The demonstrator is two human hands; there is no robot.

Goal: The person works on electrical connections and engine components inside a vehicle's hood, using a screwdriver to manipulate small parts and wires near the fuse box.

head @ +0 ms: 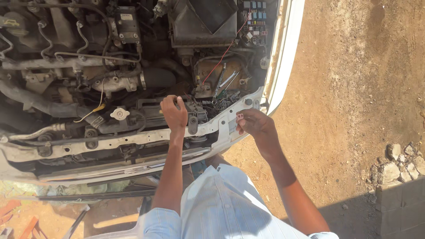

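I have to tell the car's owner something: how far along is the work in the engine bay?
Done: the bay is open, and wrenches lie loose on the battery tray area. In hand: the left hand grips a dark part behind the white front crossmember; the right hand holds a small item at the crossmember's end. Left: a red wire and a wiring bundle hang loose; nothing looks refitted.
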